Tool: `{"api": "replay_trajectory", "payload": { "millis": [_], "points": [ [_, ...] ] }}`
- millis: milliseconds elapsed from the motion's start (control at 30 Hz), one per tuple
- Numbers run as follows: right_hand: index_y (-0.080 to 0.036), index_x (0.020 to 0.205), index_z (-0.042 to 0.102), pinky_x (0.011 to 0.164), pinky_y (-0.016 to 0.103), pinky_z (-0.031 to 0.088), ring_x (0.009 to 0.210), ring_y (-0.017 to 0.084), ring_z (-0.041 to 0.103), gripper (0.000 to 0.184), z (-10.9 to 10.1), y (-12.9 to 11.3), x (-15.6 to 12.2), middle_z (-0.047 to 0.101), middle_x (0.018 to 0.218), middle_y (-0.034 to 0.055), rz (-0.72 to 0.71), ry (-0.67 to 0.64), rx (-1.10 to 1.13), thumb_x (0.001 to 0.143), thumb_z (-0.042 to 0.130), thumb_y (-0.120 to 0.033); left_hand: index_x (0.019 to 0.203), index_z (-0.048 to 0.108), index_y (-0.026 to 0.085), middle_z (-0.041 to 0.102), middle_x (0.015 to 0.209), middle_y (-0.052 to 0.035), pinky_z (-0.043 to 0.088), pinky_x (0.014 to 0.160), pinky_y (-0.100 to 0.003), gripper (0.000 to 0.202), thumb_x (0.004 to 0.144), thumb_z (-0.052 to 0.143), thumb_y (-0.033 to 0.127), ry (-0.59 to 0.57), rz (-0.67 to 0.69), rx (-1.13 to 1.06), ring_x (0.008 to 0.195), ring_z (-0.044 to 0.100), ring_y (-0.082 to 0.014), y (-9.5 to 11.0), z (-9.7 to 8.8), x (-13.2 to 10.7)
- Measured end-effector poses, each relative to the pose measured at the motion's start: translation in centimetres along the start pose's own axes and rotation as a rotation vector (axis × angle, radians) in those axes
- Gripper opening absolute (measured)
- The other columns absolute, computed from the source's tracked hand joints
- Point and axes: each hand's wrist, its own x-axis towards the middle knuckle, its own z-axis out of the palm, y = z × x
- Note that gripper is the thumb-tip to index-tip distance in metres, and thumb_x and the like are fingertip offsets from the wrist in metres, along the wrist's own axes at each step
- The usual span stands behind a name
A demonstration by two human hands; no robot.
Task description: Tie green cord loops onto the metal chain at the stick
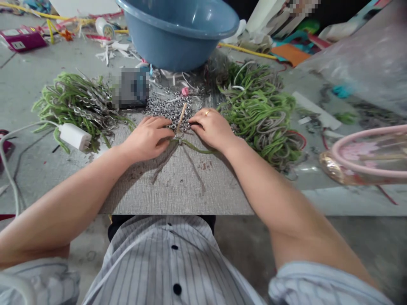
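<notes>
Tabletop (19,80) littered; floor (241,245) below; left hand (149,136), right hand (212,129) by metal pieces (160,105), grips unclear.

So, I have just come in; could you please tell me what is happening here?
A person has the left hand and right hand by small metal pieces. Between them shows a thin stick. A green cord runs toward the right wrist, and grey cord ends lie on the work surface. Whether either grip is closed is unclear. Bundles with green cords lie on both sides, and a blue basin stands beyond.
</notes>
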Motion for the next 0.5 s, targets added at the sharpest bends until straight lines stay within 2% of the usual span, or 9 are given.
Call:
{"api": "replay_trajectory", "payload": {
  "millis": [100,267,400,500],
  "points": [
    [-0.023,0.095,0.071,0.095,0.046,0.045,0.103,0.029,0.058,0.022,0.6,0.1,-0.1,0.067,0.102,0.011,0.023,0.051,-0.019,0.089,0.05,-0.024,0.099,0.072,0.02,0.06,0.131,-0.0111,0.04,0.102,-0.05,0.03,0.087,0.046,0.028,0.001,0.056,-0.009,0.125,0.052,-0.0301,0.2,-0.2,0.0],
    [-0.023,0.093,0.069,0.088,0.046,0.046,0.099,0.03,0.057,0.026,1.0,-0.2,-0.3,0.066,0.099,0.0124,0.048,0.078,-0.098,0.091,0.044,-0.029,0.095,0.073,0.022,0.06,0.133,-0.0097,0.036,0.106,-0.053,0.029,0.087,0.048,0.036,-0.014,0.073,-0.025,0.13,0.048,-0.0318,0.2,-0.3,0.0],
    [-0.02,0.087,0.069,0.086,0.047,0.045,0.096,0.03,0.059,0.027,0.1,-1.0,-0.6,0.067,0.097,0.0143,0.096,0.085,-0.101,0.09,0.042,-0.026,0.094,0.074,0.021,0.06,0.132,-0.0107,0.035,0.107,-0.053,0.028,0.086,0.048,0.031,-0.007,0.084,-0.022,0.131,0.047,-0.0324,0.1,-0.4,-0.1],
    [-0.021,0.083,0.067,0.083,0.043,0.047,0.093,0.028,0.061,0.021,-1.3,-2.1,-1.3,0.067,0.095,0.0123,0.137,0.074,0.012,0.088,0.046,-0.024,0.094,0.074,0.023,0.06,0.133,-0.009,0.035,0.108,-0.052,0.028,0.083,0.049,0.025,-0.025,0.091,-0.001,0.132,0.046,-0.0315,0.2,-0.5,-0.2]
  ]
}}
